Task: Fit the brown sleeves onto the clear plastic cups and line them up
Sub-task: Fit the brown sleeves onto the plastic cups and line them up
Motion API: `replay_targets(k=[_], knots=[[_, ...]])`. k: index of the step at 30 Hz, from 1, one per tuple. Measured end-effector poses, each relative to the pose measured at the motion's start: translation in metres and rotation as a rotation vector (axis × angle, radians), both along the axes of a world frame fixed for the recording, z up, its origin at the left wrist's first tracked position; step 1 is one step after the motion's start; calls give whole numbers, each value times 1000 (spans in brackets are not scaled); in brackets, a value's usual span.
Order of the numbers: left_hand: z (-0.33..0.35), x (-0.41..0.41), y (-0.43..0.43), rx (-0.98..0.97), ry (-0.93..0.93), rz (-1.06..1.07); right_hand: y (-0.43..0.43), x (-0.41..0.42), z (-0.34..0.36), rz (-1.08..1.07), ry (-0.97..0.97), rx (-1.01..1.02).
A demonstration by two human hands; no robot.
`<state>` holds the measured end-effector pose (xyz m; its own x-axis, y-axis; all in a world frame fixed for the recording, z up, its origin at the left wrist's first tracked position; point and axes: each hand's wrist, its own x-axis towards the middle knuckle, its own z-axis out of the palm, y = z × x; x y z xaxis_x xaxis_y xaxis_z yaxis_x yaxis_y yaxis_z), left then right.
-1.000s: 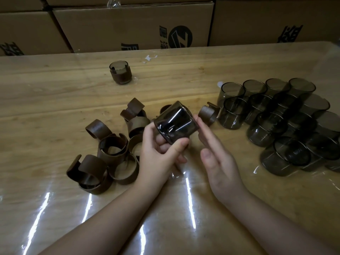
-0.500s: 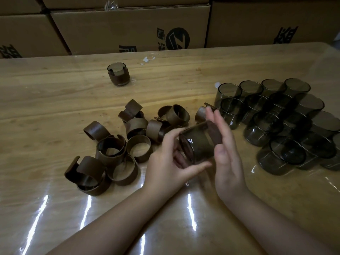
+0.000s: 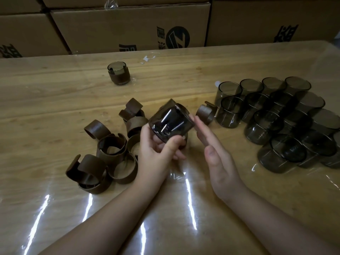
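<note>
Smoky clear plastic is what the left hand [image 3: 156, 150] grips: one cup [image 3: 170, 124], tilted with its base toward the camera, held above the desk [image 3: 55, 100] between thumb and curled fingers, over the heap of sleeves [image 3: 110, 153]. A brown sleeve edge seems to show behind the cup's far side, though I cannot tell how far on it sits. The right hand [image 3: 215, 153] is released, fingers straight, fingertips just beside the cup's rim and holding nothing. To do this step well, I would keep the cup steady in the left hand, square the sleeve to the cup wall, and push it evenly with the flat right palm so it does not skew. One finished cup [image 3: 118, 73] stands alone further back; the next should go beside it to begin the line. Bare cups [image 3: 276, 116] wait in a cluster on the right.
</note>
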<state>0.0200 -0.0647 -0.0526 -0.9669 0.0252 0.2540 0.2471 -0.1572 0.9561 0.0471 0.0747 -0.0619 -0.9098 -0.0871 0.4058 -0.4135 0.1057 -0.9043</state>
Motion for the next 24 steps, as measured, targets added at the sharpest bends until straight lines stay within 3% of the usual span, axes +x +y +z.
replay_targets(k=[10, 15, 19, 24], knots=[[-1, 1, 4, 12, -26, 54, 0, 3, 5, -95, 166, 160], [-3, 3, 4, -175, 38, 30, -1, 3, 7, -158, 259, 214], [-6, 6, 7, -388, 66, -1, 1, 2, 6, -166, 177, 85], [-5, 7, 6, -444, 178, -57, 1, 2, 12, -79, -40, -168]])
